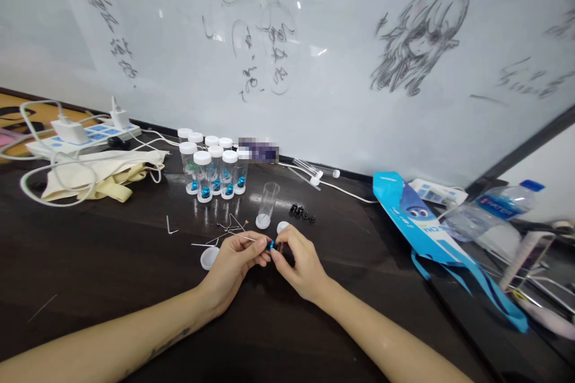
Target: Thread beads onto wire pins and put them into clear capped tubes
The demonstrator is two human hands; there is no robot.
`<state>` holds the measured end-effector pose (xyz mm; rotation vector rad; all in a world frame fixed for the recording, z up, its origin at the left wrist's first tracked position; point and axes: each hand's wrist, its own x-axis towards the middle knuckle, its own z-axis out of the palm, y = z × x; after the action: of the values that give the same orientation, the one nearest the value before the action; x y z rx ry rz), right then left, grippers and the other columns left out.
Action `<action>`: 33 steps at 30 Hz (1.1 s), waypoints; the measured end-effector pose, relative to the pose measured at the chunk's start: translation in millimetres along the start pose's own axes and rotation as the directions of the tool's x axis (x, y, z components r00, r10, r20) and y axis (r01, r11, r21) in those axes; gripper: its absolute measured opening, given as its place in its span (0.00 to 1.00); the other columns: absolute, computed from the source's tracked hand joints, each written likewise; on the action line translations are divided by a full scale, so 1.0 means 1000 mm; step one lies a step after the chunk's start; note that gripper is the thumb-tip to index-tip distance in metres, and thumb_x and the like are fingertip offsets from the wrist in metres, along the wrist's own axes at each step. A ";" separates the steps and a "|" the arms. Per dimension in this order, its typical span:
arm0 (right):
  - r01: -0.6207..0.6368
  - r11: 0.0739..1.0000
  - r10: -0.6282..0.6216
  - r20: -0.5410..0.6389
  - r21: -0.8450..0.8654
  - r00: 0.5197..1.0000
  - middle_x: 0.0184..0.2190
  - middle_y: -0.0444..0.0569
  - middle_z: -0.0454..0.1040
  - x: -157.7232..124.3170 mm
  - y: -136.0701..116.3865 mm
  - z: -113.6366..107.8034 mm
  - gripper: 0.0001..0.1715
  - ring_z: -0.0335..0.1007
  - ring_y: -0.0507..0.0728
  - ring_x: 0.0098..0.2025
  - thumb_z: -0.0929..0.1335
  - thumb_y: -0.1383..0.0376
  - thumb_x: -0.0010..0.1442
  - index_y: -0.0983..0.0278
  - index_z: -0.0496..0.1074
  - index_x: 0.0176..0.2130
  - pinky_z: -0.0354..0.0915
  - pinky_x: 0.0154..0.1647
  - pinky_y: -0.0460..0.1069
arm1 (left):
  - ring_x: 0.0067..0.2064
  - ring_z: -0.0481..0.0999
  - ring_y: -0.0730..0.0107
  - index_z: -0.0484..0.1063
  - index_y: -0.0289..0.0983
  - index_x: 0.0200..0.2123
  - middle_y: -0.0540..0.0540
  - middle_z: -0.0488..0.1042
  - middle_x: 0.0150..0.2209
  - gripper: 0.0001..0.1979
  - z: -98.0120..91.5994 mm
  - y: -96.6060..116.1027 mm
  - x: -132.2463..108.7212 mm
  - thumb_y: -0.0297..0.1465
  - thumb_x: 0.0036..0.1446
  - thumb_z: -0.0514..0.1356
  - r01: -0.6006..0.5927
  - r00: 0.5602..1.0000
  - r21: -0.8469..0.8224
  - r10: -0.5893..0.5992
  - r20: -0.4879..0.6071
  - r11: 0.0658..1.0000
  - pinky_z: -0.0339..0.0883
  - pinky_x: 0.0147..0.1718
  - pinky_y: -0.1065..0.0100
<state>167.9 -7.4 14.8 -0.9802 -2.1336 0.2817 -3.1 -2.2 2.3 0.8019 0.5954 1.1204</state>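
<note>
My left hand [233, 266] and my right hand [299, 263] meet over the dark table, fingertips pinched together on a small blue part [271, 245] with thin wire leads. Loose wire-legged parts [229, 226] lie just beyond my left hand. An open clear vial [268, 203] stands upright behind my hands, with a white cap [283, 227] beside it and another white cap [209, 257] left of my left hand. A cluster of capped vials [213, 170] with blue parts inside stands further back.
A power strip [85, 134] with chargers and cables, and a cream cloth bag [96, 176], lie at the back left. Small black parts [302, 212] sit near the vial. A blue bag [426, 221] and water bottle [489, 209] lie at right. A whiteboard with drawings rises behind.
</note>
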 end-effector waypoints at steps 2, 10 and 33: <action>0.006 1.000 -0.006 -0.007 -0.005 1.000 0.28 0.45 0.63 0.000 0.001 0.000 0.07 0.59 0.54 0.30 0.62 0.64 0.64 0.62 0.60 0.33 0.57 0.33 0.49 | 0.26 0.71 0.78 0.79 0.32 0.30 0.49 0.76 0.23 0.07 0.001 0.001 0.000 0.32 0.52 0.68 0.004 1.000 0.009 -0.004 0.001 1.000 0.66 0.30 0.77; 0.005 0.998 -0.004 0.003 -0.068 1.000 0.24 0.45 0.63 0.000 0.001 0.000 0.15 0.58 0.54 0.28 0.60 0.64 0.67 0.62 0.60 0.28 0.55 0.31 0.50 | 0.26 0.71 0.77 0.79 0.32 0.30 0.48 0.76 0.23 0.08 0.003 0.002 -0.001 0.32 0.50 0.69 0.008 1.000 0.010 -0.008 0.006 1.000 0.66 0.30 0.76; 0.040 0.999 -0.040 -0.028 -0.008 0.999 0.29 0.47 0.65 0.000 0.001 0.000 0.06 0.60 0.55 0.31 0.62 0.64 0.66 0.62 0.61 0.34 0.59 0.34 0.51 | 0.26 0.71 0.77 0.79 0.32 0.30 0.48 0.76 0.24 0.07 0.001 0.000 0.000 0.31 0.52 0.68 0.004 1.000 0.004 -0.004 0.012 1.000 0.66 0.30 0.76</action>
<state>168.3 -6.7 14.9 -0.9396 -2.1271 0.2394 -2.9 -2.7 2.7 0.8104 0.5893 1.1099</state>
